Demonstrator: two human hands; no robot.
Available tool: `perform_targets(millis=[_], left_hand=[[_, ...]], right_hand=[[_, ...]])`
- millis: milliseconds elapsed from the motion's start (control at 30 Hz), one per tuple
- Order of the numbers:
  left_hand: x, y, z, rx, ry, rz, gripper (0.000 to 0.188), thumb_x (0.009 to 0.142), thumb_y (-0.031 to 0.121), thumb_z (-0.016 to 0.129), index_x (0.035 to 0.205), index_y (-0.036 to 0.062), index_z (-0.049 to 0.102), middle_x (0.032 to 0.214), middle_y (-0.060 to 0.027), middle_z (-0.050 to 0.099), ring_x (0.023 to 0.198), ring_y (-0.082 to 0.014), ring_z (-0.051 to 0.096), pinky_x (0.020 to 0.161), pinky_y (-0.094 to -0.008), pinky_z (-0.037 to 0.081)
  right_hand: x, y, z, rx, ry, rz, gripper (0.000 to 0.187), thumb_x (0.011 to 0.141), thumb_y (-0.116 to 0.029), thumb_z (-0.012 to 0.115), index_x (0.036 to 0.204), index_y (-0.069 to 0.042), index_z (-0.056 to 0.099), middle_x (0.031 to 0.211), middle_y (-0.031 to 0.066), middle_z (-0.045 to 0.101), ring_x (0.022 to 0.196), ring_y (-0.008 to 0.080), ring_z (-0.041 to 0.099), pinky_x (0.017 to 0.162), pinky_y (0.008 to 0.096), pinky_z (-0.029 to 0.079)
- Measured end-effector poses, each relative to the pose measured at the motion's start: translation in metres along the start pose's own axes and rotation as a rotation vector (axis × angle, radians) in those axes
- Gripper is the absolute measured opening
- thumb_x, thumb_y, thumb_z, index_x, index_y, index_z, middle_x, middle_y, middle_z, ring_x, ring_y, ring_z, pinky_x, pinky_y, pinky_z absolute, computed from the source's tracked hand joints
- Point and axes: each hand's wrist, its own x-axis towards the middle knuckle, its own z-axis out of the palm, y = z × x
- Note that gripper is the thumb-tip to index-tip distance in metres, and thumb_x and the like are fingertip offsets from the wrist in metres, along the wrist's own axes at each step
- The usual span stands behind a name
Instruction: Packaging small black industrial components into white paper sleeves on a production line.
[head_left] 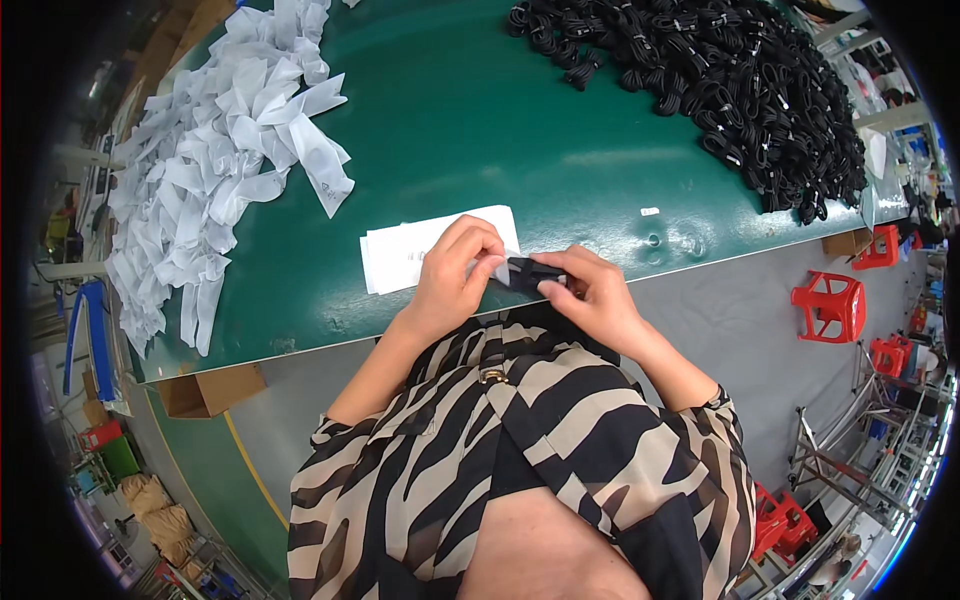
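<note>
Close to the table's front edge, my left hand [455, 275] pinches a small piece of translucent plastic [502, 270], which looks like the edge of a bag. Beside it, my right hand [600, 300] grips a black coiled cable [530, 272] between thumb and fingers. The plastic touches the cable's left end; whether the cable is inside it I cannot tell. Flat white sheets or bags [385, 262] lie in a stack beneath and behind my left hand, partly covered by it.
On the green table [430, 130], a heap of translucent white plastic bags [215, 150] spreads at the left. Many black cable bundles [745, 90] are piled at the far right. A small white label [649, 211] lies near the front edge. Red stools [830, 305] stand on the floor at right.
</note>
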Motion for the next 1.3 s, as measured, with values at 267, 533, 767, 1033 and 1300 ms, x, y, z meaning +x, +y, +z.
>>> perform_targets(millis=[267, 533, 767, 1033, 1300], left_hand=[[0.000, 0.005, -0.003, 0.153, -0.041, 0.131, 0.013, 0.079, -0.004, 0.067, 0.088, 0.0021, 0.060, 0.100, -0.0109, 0.058, 0.094, -0.0300, 0.055, 0.082, -0.0385, 0.046], [0.010, 0.013, -0.007, 0.152, 0.041, 0.129, 0.013, 0.079, 0.000, 0.069, 0.086, 0.0031, 0.060, 0.104, -0.0116, 0.058, 0.100, -0.0283, 0.055, 0.087, -0.0364, 0.044], [0.032, -0.024, -0.103, -0.826, 0.321, -0.095, 0.028, 0.095, 0.009, 0.061, 0.120, -0.0032, 0.058, 0.125, -0.0126, 0.059, 0.097, -0.0132, 0.057, 0.075, -0.0245, 0.046], [0.043, -0.033, -0.138, 0.182, 0.651, -0.056, 0.037, 0.100, 0.014, 0.058, 0.133, -0.0011, 0.055, 0.127, -0.0107, 0.060, 0.116, -0.0199, 0.057, 0.103, -0.0334, 0.041], [0.020, -0.002, -0.044, 0.472, -0.055, 0.045, 0.059, 0.066, 0.004, 0.083, 0.120, 0.0029, 0.060, 0.137, -0.0147, 0.053, 0.134, -0.0381, 0.046, 0.109, -0.0449, 0.041]], right_hand=[[0.012, 0.003, -0.004, -0.470, 0.119, -0.648, 0.046, 0.078, 0.002, 0.075, 0.122, -0.006, 0.067, 0.092, 0.0083, 0.058, 0.078, 0.0171, 0.060, 0.068, 0.0304, 0.051], [0.020, -0.002, 0.006, -0.239, 0.210, -0.716, 0.046, 0.074, 0.003, 0.080, 0.116, -0.002, 0.063, 0.118, 0.0163, 0.057, 0.099, 0.0256, 0.062, 0.079, 0.0349, 0.056], [0.040, -0.002, -0.085, -0.602, 0.906, -0.750, 0.030, 0.075, -0.001, 0.074, 0.104, -0.006, 0.070, 0.109, 0.0131, 0.065, 0.104, 0.0330, 0.061, 0.088, 0.0406, 0.051], [0.066, 0.136, -0.257, -1.143, 1.451, 0.057, 0.057, 0.088, -0.058, 0.064, 0.139, -0.034, 0.057, 0.143, 0.0182, 0.047, 0.129, 0.0403, 0.046, 0.104, 0.0590, 0.037], [0.097, 0.122, -0.208, -1.011, 1.390, -0.030, 0.056, 0.085, -0.051, 0.070, 0.135, -0.030, 0.060, 0.138, 0.0116, 0.052, 0.125, 0.0361, 0.049, 0.100, 0.0544, 0.039]])
